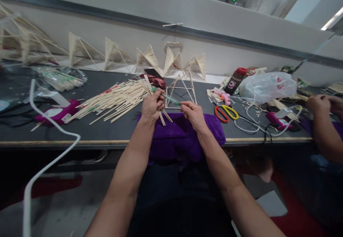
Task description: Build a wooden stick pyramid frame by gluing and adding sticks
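My left hand [153, 105] is closed around several thin wooden sticks [162, 118] that poke out above and below the fist. A narrow green-printed wrapper [171, 99] stretches from it to my right hand [190, 112], whose fingertips pinch the other end. Whether a stick lies inside the wrapper I cannot tell. Both hands hover over a purple cloth [171, 131] at the table's front edge. Just behind them stands a frame of joined sticks [193, 87]. Left of my hands, a loose pile of sticks [120, 99] lies on the dark table [107, 133].
Fan-shaped stick models [148, 60] line the wall. To the right are scissors [226, 112], a pink glue gun [223, 96], a dark red-capped bottle [236, 79], a plastic bag [268, 86] and cables. Magenta devices [60, 112] sit on both sides. Another person's hand [318, 106] is at far right.
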Action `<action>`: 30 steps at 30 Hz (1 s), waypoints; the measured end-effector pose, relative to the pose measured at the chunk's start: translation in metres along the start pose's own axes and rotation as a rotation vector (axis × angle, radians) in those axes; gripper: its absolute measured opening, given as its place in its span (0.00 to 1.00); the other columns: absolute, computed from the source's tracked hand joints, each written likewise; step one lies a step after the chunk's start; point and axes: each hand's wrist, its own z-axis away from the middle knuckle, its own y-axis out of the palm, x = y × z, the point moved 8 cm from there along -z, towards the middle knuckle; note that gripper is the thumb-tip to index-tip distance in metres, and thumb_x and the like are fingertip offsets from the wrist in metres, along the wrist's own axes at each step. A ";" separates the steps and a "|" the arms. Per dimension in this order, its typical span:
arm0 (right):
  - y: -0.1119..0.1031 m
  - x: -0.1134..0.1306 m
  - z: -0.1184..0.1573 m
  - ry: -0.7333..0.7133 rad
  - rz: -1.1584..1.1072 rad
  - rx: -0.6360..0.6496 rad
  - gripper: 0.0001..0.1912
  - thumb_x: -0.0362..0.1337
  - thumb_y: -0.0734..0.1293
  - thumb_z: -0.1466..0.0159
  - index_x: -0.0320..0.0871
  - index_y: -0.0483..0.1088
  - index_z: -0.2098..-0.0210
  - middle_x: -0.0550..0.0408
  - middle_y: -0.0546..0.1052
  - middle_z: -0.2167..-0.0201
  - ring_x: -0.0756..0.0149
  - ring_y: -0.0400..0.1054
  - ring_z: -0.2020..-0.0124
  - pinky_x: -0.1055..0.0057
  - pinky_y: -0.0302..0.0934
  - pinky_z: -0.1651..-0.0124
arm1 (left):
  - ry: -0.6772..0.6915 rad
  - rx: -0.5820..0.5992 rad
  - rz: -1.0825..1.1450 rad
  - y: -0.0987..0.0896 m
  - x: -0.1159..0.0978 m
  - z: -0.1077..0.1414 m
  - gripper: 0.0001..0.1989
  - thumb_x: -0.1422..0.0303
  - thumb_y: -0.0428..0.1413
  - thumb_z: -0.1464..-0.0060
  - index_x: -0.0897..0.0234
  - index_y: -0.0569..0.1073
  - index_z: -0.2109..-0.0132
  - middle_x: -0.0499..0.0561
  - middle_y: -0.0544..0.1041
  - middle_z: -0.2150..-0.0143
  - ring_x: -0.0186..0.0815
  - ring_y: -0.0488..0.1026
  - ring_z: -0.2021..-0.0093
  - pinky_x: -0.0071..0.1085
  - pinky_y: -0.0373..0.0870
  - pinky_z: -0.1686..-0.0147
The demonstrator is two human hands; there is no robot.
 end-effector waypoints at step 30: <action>0.040 0.051 -0.049 -0.512 0.490 0.033 0.08 0.34 0.66 0.32 0.41 0.76 0.57 0.55 0.79 0.60 0.72 0.74 0.59 0.74 0.69 0.52 | 0.091 0.191 -0.136 0.017 -0.003 0.002 0.14 0.67 0.70 0.64 0.69 0.74 0.75 0.49 0.74 0.80 0.20 0.55 0.87 0.19 0.47 0.88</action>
